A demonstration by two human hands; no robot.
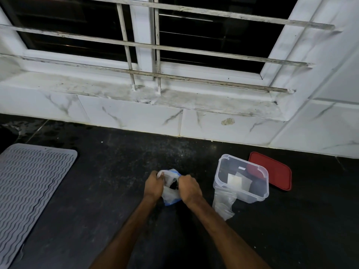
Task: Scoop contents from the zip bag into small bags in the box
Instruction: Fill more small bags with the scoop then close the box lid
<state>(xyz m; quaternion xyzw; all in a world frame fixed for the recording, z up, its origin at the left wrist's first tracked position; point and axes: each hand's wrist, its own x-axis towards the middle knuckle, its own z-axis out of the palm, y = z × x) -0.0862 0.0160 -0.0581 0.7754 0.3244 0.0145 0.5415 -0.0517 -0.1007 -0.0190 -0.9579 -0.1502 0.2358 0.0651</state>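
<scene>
Zip bag [169, 195] stands on the dark counter [108, 181] at the lower centre of the frame, between 2 hands that grip its top edge. The left hand [154, 184] pinches one side of the mouth with its fingers curled round the plastic, and the right hand [189, 188] is closed on the opposite side. Judging by this, they are pulling the mouth apart to reach the dark contents [172, 185] showing in the gap. No scoop is visible in either hand.

Just right of the hands sits the clear box [252, 196], open at the top, probably so it is within easy reach for filling. Small bags [236, 180] lie inside it. A loose clear plastic bag [223, 205] lies against its lower-left corner. The red lid [275, 172] lies flat behind the box, out of the way. A grey ribbed mat [33, 183] lies at the far left of the frame.
</scene>
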